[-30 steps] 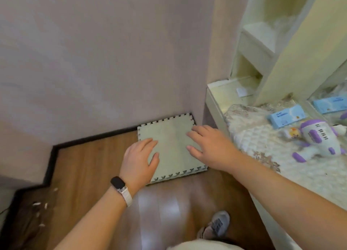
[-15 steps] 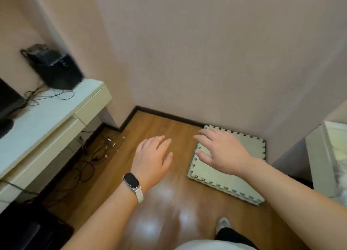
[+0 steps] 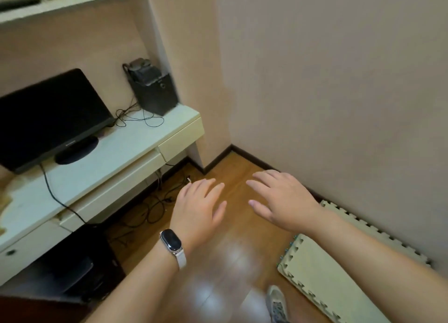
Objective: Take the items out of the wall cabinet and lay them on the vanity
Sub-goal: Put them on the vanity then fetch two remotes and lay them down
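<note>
both hands hang in the air over the wooden floor (image 3: 225,262), palms down, holding nothing. the left hand (image 3: 197,208) has its fingers straight and close together, with the thumb out to the side. a dark smart band (image 3: 172,242) on a pale strap sits on its wrist. the right hand (image 3: 281,201), just beside it, has its fingers loosely spread and relaxed. the hands do not touch each other.

where the wall cabinet, its items and the vanity are cannot be told from this view.

to the left a pale worktop (image 3: 116,152) stands against the wall, with a drawer front (image 3: 181,140) at its right end. on it stands a black monitor (image 3: 48,114) on an oval foot. a black box (image 3: 155,92) with some dark gear on top sits in the back right corner. thin cables (image 3: 143,118) loop across the worktop between the two. a pale shelf (image 3: 72,2) runs above, its contents blurred.

under the worktop sits a black case (image 3: 80,267), and a tangle of dark cords (image 3: 150,208) lies on the floor near the dark baseboard (image 3: 218,160). at lower right a pale green foam mat (image 3: 320,274) with toothed edges lies flat on the floor against the plain wall (image 3: 339,80), partly hidden by the right forearm. a grey shoe (image 3: 277,303) shows at the bottom edge, just beside the mat.
</note>
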Available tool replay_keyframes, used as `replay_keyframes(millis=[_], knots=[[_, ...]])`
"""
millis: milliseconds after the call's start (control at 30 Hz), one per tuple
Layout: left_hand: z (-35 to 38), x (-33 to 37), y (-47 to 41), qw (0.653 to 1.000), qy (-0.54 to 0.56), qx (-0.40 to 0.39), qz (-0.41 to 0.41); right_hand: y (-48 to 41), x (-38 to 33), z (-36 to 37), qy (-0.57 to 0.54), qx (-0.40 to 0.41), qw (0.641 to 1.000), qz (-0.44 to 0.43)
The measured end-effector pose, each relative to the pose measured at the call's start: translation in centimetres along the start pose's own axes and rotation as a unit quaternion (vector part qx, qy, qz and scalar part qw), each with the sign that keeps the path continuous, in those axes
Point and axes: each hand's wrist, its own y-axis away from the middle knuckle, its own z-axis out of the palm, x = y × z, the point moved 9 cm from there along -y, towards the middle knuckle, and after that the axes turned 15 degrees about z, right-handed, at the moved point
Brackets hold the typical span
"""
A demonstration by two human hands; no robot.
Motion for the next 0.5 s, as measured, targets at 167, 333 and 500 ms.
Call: replay_keyframes(millis=[167, 333, 500], knots=[[-0.1, -1.8, -5.5, 0.999, -0.022, 0.006, -0.035, -6.6, 2.6, -1.1, -0.027, -0.003, 0.999, -0.041], [-1.0, -5.4, -6.9, 0.995, -0.05, 0.007, -0.085, -12.7, 0.4, -1.4, -0.026, 0.004, 0.992, -0.127], [-2.4, -11.0, -7.0, 0.988, -0.067, 0.017, -0.136, -18.5, -3.1, -1.3, -0.031, 0.007, 0.984, -0.174]])
